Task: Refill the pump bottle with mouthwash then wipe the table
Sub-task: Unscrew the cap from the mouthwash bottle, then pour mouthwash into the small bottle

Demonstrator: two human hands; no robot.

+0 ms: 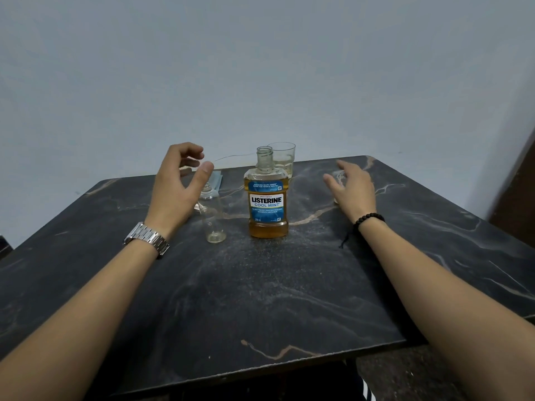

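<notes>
Left hand (176,180) hangs above the table (260,285), fingers loosely curled, thumb out, holding nothing — no contact that I can see. Just right of it and a little below the thumb stands the small clear pump bottle (212,218), pump off, neck uncovered, near empty with only a trace of liquid at the bottom. Behind the fingers, a folded light-blue cloth (216,180) lies at the far table edge, likely the wipe for later. Further right, between the two hands, the Listerine bottle (267,204) stands upright, cap off, mostly full of amber mouthwash; a clear cup (282,157) sits right behind it. Right hand (351,186) at far right, fingers spread and relaxed, empty — something pale under the palm, can't tell what.

Judgement: pour not begun. Best to grip the pump bottle low with the left hand to steady it, lift the Listerine with the right, tip slowly — narrow neck, spill risk high.
</notes>
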